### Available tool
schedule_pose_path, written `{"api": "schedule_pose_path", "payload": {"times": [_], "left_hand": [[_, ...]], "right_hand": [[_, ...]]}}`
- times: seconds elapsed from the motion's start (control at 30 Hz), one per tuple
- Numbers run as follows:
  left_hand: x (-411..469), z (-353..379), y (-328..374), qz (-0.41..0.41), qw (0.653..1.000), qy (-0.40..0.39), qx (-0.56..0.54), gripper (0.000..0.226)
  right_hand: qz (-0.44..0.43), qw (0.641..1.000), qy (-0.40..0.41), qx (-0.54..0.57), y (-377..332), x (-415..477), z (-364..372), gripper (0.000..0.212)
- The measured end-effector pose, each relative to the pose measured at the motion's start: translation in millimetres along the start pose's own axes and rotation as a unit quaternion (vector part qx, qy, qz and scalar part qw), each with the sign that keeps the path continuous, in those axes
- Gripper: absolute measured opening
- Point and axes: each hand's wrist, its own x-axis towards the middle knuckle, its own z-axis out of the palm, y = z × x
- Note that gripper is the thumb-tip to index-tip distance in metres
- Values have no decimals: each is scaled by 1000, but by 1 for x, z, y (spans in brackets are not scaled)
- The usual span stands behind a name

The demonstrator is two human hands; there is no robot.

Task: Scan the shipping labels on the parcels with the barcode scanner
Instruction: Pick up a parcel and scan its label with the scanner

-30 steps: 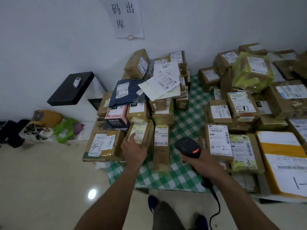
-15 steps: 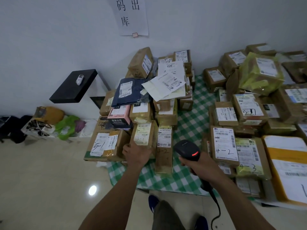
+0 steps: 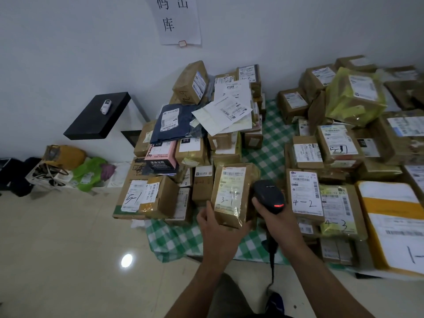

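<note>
Parcel 5-1 [image 3: 135, 198]: lies at the left edge of the surface [image 3: 270, 152].
Left hand [image 3: 215, 222]: our fingers grip the lower end of parcel 3-1 [image 3: 231, 193], label up.
Barcode scanner [image 3: 268, 195]: just right of parcel 3-1, red light on.
Right hand [image 3: 276, 220]: our fingers wrap the scanner's handle.
Parcel 4-2 [image 3: 305, 193]: lies flat alongside.

The brown taped parcel marked 3-1 [image 3: 231, 193] stands just left of the black barcode scanner [image 3: 267, 193], above the green checked cloth [image 3: 268, 154]; the brown parcel marked 4-2 [image 3: 305, 193] lies right.
</note>
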Motion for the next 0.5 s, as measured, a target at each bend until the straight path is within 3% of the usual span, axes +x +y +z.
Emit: {"api": "schedule_pose_path", "payload": {"times": [0.1, 0.27, 0.4, 0.5], "left_hand": [[-6, 4, 7, 48, 998, -3, -40, 123], [-3, -14, 19, 81, 986, -51, -138, 59], [8, -29, 23, 66, 958, -195, -202, 83], [13, -34, 24, 70, 960, -207, -176, 95]], "right_hand": [[-28, 999, -9, 33, -4, -4, -6, 56], [-23, 996, -21, 86, -3, 2, -28, 73], [-33, 994, -62, 83, -6, -1, -43, 66], [-37, 995, -68, 63, -8, -5, -46, 63]]}}
